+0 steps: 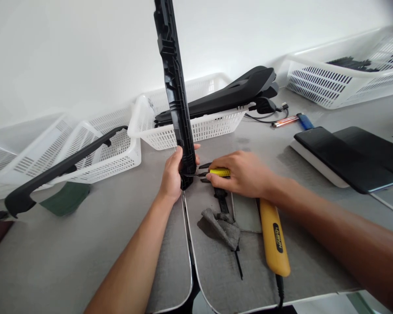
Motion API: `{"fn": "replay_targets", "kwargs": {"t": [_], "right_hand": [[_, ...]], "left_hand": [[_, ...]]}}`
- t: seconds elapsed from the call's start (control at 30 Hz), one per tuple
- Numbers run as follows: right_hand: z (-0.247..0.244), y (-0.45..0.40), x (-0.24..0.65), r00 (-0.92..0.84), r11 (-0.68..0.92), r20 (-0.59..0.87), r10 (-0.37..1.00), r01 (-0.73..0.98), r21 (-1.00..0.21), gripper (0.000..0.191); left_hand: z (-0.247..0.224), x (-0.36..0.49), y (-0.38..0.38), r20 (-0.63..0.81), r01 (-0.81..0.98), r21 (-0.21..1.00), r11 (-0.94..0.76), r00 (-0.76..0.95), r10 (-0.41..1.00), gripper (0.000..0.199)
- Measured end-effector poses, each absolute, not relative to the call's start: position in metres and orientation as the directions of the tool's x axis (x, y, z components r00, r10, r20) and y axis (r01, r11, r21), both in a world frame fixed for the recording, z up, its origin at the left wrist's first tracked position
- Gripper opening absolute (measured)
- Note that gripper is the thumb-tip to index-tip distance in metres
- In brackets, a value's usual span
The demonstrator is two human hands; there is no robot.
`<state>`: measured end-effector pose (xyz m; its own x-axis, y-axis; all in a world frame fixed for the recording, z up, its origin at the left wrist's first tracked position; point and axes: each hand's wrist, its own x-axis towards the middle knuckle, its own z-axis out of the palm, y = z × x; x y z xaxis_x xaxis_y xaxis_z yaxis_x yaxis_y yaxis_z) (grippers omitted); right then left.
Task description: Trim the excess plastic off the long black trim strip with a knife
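Note:
My left hand (173, 176) is closed around the lower end of a long black plastic trim piece (177, 96), which stands nearly upright with its ribbed side showing. My right hand (242, 174) grips a utility knife (220, 172) with a yellow handle. The knife's thin blade points left and reaches the bottom end of the trim piece; whether it touches cannot be made out. Under and in front of my right hand lie a black caliper (221, 198), a folded grey abrasive sheet or cloth (220, 227) and a yellow corded tool handle (275, 242).
White plastic baskets (219, 126) line the wall; the middle one holds black trim parts (229, 93). Another black trim piece (65, 163) leans across the left baskets. A green sheet (65, 200) lies below it. At right are dark phones (334, 152), a lighter (304, 121) and a cable.

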<state>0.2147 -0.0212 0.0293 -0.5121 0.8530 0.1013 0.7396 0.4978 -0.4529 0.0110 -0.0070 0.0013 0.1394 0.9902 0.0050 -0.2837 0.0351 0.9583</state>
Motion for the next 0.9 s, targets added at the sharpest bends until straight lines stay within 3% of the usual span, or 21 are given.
{"fn": "replay_targets", "kwargs": {"t": [0.3, 0.9], "right_hand": [[0.031, -0.022, 0.213, -0.490, 0.475, 0.098, 0.866, 0.749, -0.462, 0.033], [0.028, -0.020, 0.217, -0.596, 0.575, 0.147, 0.789, 0.635, -0.516, 0.028]], "left_hand": [[0.005, 0.013, -0.008, -0.021, -0.325, 0.944, 0.053, 0.099, 0.995, 0.048], [0.012, 0.006, -0.005, -0.096, -0.386, 0.907, 0.167, 0.196, 0.976, 0.048]]}}
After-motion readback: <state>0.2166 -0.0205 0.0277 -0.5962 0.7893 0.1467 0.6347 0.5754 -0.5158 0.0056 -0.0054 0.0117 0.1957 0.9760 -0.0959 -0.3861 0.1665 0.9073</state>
